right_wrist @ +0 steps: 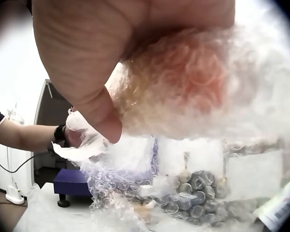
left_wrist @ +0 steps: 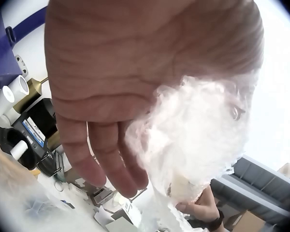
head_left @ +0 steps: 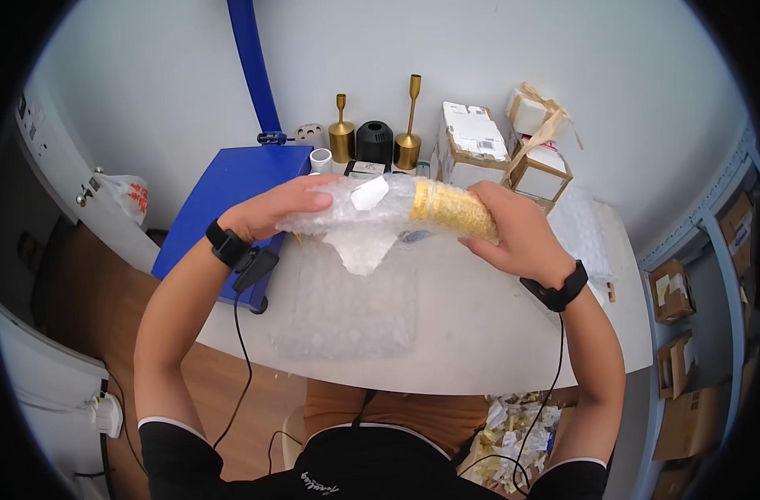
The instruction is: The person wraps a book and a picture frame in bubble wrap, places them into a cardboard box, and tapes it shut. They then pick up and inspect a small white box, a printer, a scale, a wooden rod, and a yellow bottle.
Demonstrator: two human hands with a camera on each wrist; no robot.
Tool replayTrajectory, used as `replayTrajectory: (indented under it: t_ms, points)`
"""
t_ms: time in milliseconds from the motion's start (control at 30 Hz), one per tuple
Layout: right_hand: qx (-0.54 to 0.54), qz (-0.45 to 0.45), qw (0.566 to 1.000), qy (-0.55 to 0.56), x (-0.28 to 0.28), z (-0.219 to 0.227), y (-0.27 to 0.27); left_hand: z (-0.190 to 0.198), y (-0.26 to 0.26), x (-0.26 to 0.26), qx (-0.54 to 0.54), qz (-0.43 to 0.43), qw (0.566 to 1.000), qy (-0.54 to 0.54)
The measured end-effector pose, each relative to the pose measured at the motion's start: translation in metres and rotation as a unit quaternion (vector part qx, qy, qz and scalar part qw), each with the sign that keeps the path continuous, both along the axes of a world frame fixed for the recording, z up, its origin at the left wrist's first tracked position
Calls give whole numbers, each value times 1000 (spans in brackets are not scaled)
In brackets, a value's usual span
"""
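Observation:
A long bundle in clear bubble wrap [head_left: 313, 218] is held up between both hands over the table. Yellow material [head_left: 446, 208] shows through its right end, and a white label [head_left: 369, 192] lies on its top. From its underside hangs a torn white piece [head_left: 361, 252]. The left hand [head_left: 288, 204] grips the left end, thumb on top; in the left wrist view its fingers [left_wrist: 113, 166] hang beside the crumpled wrap [left_wrist: 188, 128]. At the yellow end the right hand [head_left: 525, 233] holds on, its thumb [head_left: 482, 248] on the near side. What the wrap encloses is hidden.
Flat bubble wrap [head_left: 346, 312] covers part of the white table [head_left: 480, 333]. A blue platform scale [head_left: 230, 187] stands left. Gold candlesticks [head_left: 408, 137], a black holder [head_left: 374, 143] and white boxes [head_left: 471, 137] line the back. Scrap paper [head_left: 505, 433] fills a bin below right.

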State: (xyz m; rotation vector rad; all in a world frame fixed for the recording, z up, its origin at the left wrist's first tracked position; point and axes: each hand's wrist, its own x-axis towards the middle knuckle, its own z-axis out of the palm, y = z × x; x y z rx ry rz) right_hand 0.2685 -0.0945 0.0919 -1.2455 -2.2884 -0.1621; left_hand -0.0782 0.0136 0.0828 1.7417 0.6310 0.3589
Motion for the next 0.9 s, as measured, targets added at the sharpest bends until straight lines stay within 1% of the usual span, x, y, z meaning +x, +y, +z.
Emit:
replayTrajectory:
  t_ms: [33, 67, 100, 133, 167, 200, 233, 267, 300, 333, 367, 400, 433, 467, 533, 567, 600, 667, 700, 733, 767, 800, 833, 867, 900]
  points:
    - [-63, 12, 997, 50, 3, 2, 0, -7, 3, -5, -54, 25, 992, -109]
    - [-125, 24, 987, 100, 6, 3, 1, -14, 7, -9, -107, 48, 969, -215]
    - [-123, 23, 987, 100, 7, 3, 0, -22, 16, -10, -144, 14, 954, -262]
    - [-166, 26, 976, 141, 7, 1, 0, -29, 19, -8, -143, 13, 954, -262]
    - [-208, 29, 961, 182, 7, -1, 0, -36, 19, -6, -137, -6, 945, -296]
    - [-207, 29, 961, 182, 7, -4, 0, -43, 16, -4, -131, -25, 935, -329]
    - [-237, 39, 943, 231, 5, -7, 0, -31, -10, 15, -99, 44, 927, -359]
    - [-267, 49, 921, 279, 2, -9, 0, -30, -18, 26, -98, 45, 927, -359]
    - [-267, 51, 921, 278, -1, -9, 0, -29, -24, 34, -53, 69, 941, -327]
    - [-325, 64, 883, 331, -5, -7, -1, -29, -28, 41, -8, 93, 951, -293]
    - [-380, 77, 839, 382, -7, -5, -2, -30, -30, 49, -7, 95, 951, -294]
    - [-381, 78, 839, 380, -8, -5, -3, -30, -32, 56, -31, 144, 951, -273]
    - [-395, 80, 820, 405, -8, -5, -4, -30, -34, 60, -55, 191, 947, -251]
    - [-409, 83, 801, 430, -8, -5, -5, -34, -32, 61, -54, 192, 947, -251]
    - [-417, 67, 795, 435, -6, -5, -6, -45, -24, 64, -84, 259, 922, -274]
    - [-425, 50, 789, 441, -4, -6, -7, -47, -23, 63, -83, 259, 922, -274]
    - [-425, 51, 789, 441, -1, -14, -3, -49, -23, 62, -81, 262, 927, -256]
    - [-334, 26, 869, 365, 1, -33, 6, -52, -25, 65, -78, 263, 932, -236]
    - [-334, 26, 868, 366, 4, -37, 6, -54, -30, 69, -83, 251, 930, -257]
    - [-271, -12, 915, 300, -1, -34, 3, -57, -35, 73, -87, 239, 927, -277]
    - [-206, -49, 950, 230, -7, -34, 1, -61, -38, 79, -88, 240, 927, -276]
    - [-206, -48, 950, 230, -13, -38, 1, -67, -40, 86, -115, 210, 914, -328]
    - [-146, -47, 960, 234, -19, -44, 4, -71, -42, 92, -141, 180, 896, -380]
    - [-85, -45, 967, 237, -24, -51, 7, -72, -44, 97, -140, 180, 896, -381]
    - [-84, -44, 967, 236, -27, -58, 12, -73, -46, 100, -193, 136, 888, -395]
